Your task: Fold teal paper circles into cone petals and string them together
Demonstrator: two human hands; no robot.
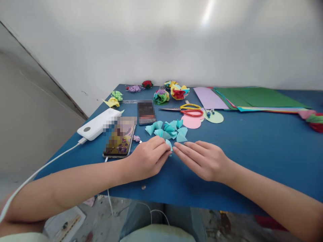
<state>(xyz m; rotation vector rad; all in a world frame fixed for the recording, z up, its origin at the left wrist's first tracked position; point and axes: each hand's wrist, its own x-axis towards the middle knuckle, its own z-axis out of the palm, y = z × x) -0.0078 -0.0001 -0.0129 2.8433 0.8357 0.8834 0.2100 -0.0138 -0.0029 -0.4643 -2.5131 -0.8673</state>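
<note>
both forearms lie across the near edge of the blue counter (252, 148). the left hand (147, 158) rests palm down, its fingers (161, 153) curled and closed on a small teal folded paper piece (169, 144), which sits on the counter at the fingertips. the right hand (202, 159) lies flat just beside it, fingers (180, 151) extended and nearly straight, tips touching the counter next to the same piece; it grips nothing visible.

just beyond the hands lies a cluster of teal folded paper cones (168, 129), touching one another. left of the left hand, a phone (119, 137) lies face up; behind it a second phone (146, 112) lies flat. a white power bank (98, 124) sits at the left edge, with a white cable (37, 173) running off the counter toward the person.

farther back, a pink paper circle (191, 121) and a pale green paper circle (214, 117) lie beside scissors (188, 109) with yellow and red handles. at the far edge stand several paper flowers (161, 96). far right, sheets of coloured paper (252, 97) lie stacked and fanned.
</note>
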